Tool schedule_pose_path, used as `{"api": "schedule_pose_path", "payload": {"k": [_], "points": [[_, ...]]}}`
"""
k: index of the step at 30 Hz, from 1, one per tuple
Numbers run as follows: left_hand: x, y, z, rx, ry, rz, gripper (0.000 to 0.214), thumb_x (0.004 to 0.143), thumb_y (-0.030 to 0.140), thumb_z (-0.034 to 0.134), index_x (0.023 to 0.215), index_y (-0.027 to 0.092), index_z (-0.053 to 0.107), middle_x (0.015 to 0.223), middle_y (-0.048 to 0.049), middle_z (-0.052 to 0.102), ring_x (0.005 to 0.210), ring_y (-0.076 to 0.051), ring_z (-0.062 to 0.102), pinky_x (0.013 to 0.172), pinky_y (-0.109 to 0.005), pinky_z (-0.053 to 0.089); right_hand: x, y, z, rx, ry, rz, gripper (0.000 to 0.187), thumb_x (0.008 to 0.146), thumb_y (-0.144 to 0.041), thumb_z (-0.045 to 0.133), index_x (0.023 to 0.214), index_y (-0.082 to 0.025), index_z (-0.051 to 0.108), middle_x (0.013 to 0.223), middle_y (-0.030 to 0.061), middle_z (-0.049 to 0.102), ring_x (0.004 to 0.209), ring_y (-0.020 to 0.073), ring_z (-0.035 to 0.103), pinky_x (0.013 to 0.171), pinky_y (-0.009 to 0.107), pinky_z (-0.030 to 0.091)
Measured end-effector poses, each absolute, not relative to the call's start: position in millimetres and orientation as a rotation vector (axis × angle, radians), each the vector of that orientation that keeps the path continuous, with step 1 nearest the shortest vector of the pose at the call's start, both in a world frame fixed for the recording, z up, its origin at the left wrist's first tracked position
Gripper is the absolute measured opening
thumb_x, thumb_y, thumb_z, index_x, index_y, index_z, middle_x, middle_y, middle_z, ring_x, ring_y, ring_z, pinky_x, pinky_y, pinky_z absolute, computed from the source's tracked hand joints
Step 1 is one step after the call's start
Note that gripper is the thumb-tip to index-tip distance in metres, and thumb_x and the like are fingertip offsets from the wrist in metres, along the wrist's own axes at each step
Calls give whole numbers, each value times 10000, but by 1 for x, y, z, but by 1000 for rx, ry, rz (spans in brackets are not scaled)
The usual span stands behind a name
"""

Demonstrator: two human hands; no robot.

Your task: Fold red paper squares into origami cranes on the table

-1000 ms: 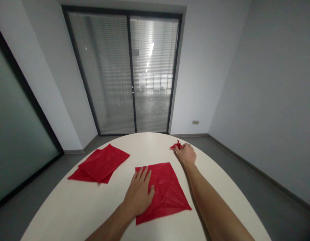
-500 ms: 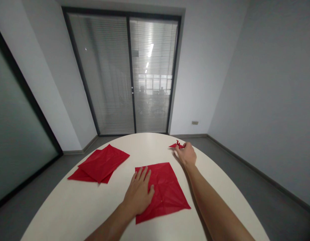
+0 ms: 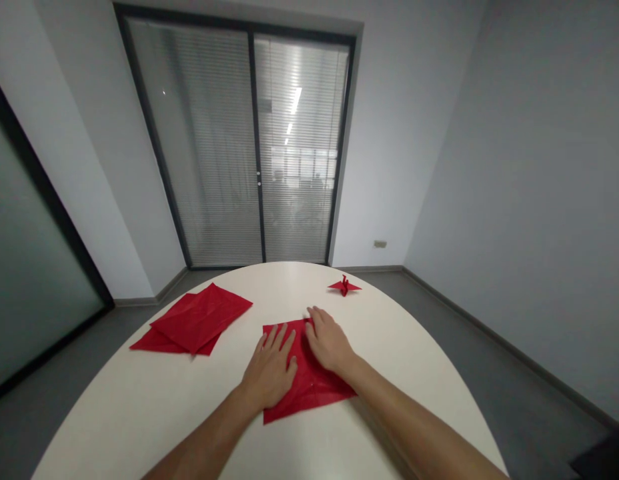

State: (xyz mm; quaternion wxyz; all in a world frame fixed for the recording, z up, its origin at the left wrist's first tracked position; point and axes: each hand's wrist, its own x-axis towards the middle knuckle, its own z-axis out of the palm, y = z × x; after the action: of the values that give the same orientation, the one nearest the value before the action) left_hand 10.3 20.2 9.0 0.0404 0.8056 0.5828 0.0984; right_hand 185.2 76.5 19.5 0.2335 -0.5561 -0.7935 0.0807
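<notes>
Your left hand (image 3: pixel 269 373) lies flat, palm down, fingers spread, on the left part of the red paper sheet (image 3: pixel 312 393) at lower centre of the frame. Your right hand (image 3: pixel 329 343) rests just beside it, also flat and open, covering the sheet's upper right part. Neither hand pinches or holds anything. The sheet lies creased on the white round table (image 3: pixel 139 413). A stack of red paper sheets (image 3: pixel 194 323) sits well apart at centre left. A small folded red paper crane (image 3: pixel 344 287) stands near the table's far edge, above your right hand and clear of it.
</notes>
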Motion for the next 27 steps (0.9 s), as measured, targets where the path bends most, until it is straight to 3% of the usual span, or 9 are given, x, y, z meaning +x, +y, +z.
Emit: {"api": "schedule_pose_path", "payload": {"k": [4, 13, 18, 23, 27], "points": [[11, 17, 11, 2473, 1798, 242, 596, 962, 304, 328, 1530, 130, 369, 1616, -116, 297, 1503, -286, 248, 1224, -478, 221, 182, 51, 6, -1604, -2386, 275, 606, 1017, -462, 304, 1530, -149, 384, 1613, 120, 303, 1502, 306, 233, 1215, 468, 167], [2, 25, 16, 2329, 2144, 189, 629, 950, 295, 336, 1495, -19, 362, 1587, -230, 291, 1495, -333, 252, 1215, -534, 179, 188, 49, 9, -1648, -2361, 270, 744, 963, -625, 365, 1553, -173, 341, 1630, 119, 244, 1517, 323, 167, 1226, 448, 110], [14, 22, 13, 2494, 1814, 313, 607, 961, 283, 330, 1527, 65, 345, 1618, -137, 282, 1503, -258, 254, 1228, -434, 229, 187, 50, 7, -1659, -2364, 281, 741, 962, -623, 366, 1554, -179, 339, 1636, 116, 236, 1520, 312, 161, 1226, 439, 95], [16, 20, 6, 2437, 1798, 262, 616, 984, 369, 326, 1525, 76, 361, 1609, -154, 283, 1497, -300, 257, 1219, -489, 247, 189, 50, 11, -1692, -2397, 327, 718, 980, -597, 321, 1572, -192, 286, 1649, 95, 191, 1529, 301, 122, 1224, 488, 64], [11, 23, 3, 2436, 1819, 324, 618, 983, 372, 345, 1521, 69, 366, 1602, -169, 288, 1493, -306, 267, 1216, -494, 256, 202, 56, 11, -1783, -2372, 339, 814, 956, -682, 281, 1581, -162, 245, 1654, 101, 148, 1532, 317, 87, 1215, 547, 42]]}}
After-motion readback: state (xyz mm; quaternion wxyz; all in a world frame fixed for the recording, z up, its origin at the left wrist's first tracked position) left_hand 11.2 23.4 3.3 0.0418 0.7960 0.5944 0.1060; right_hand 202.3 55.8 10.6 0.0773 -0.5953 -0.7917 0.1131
